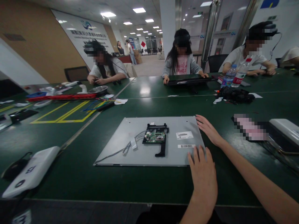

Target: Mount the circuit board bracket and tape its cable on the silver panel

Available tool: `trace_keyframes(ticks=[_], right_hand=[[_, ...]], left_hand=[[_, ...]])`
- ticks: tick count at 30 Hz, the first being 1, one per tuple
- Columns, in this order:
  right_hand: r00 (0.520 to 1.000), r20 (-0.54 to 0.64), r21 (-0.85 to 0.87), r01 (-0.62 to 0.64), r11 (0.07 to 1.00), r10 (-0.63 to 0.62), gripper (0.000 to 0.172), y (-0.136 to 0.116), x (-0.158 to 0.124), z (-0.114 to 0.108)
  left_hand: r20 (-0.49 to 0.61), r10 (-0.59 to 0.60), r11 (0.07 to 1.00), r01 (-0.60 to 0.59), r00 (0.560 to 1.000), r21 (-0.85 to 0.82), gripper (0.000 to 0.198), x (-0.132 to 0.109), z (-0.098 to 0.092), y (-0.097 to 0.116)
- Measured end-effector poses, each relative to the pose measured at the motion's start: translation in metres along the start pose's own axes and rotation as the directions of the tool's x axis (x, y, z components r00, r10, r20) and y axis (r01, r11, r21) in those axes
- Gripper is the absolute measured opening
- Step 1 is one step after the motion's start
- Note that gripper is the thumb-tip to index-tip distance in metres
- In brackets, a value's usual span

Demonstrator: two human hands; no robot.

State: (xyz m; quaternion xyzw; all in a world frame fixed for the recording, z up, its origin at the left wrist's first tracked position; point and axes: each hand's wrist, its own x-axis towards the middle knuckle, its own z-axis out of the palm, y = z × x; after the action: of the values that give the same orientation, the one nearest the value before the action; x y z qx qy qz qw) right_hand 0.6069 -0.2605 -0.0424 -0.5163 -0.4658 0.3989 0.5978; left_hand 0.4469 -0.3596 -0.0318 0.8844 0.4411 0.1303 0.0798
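A flat grey metal display panel (173, 155) lies back side up on the green table. A black plastic bracket (160, 150) with a small green circuit board (154, 136) sits at its middle, and grey cables (116, 153) run from there to the near left corner. Two white labels are on the right half. My left hand (203, 174) rests on the panel's near right corner, fingers stretched out. Along the right edge, by the far right corner, my right hand (210, 132) touches the panel with its fingers extended. Neither hand is wrapped around anything.
A white power bank (32, 172) lies at the left, a phone (249, 127) and another white device (287, 130) at the right. Bottles (240, 74) and black material (235, 94) stand farther back. Three people sit across the table; one holds a black panel (191, 81).
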Motion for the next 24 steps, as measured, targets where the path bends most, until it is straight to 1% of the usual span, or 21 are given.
trace_keyframes(ticks=[3, 7, 9, 14, 18, 24], right_hand=[[1.0, 0.01, -0.027, 0.017, 0.999, -0.017, 0.048, -0.001, -0.001, 0.004], [0.999, -0.032, -0.103, -0.001, 0.995, -0.002, 0.049, 0.005, 0.003, 0.005], [0.999, -0.033, -0.123, 0.015, 0.992, -0.02, 0.048, 0.01, 0.005, 0.005], [0.998, 0.007, -0.163, 0.061, 0.985, -0.061, 0.043, 0.017, 0.003, 0.009], [0.995, 0.055, -0.216, 0.094, 0.972, -0.084, 0.038, 0.017, -0.001, 0.012], [0.991, 0.103, -0.306, 0.115, 0.945, -0.088, 0.034, 0.012, -0.005, 0.013]], left_hand=[[0.002, -0.005, 1.0, 0.005, 1.0, 0.014, 0.048, 0.0, -0.001, -0.005], [0.017, -0.014, 0.999, 0.013, 1.0, 0.045, 0.046, 0.001, -0.005, -0.007], [0.01, -0.038, 0.997, 0.037, 0.999, 0.073, 0.044, 0.002, -0.008, -0.01], [-0.024, -0.074, 0.985, 0.076, 0.997, 0.152, 0.042, 0.0, -0.015, -0.024], [-0.007, -0.072, 0.98, 0.072, 0.997, 0.186, 0.042, -0.003, -0.018, -0.037], [0.025, -0.065, 0.979, 0.059, 0.998, 0.196, 0.044, -0.003, -0.025, -0.054]])
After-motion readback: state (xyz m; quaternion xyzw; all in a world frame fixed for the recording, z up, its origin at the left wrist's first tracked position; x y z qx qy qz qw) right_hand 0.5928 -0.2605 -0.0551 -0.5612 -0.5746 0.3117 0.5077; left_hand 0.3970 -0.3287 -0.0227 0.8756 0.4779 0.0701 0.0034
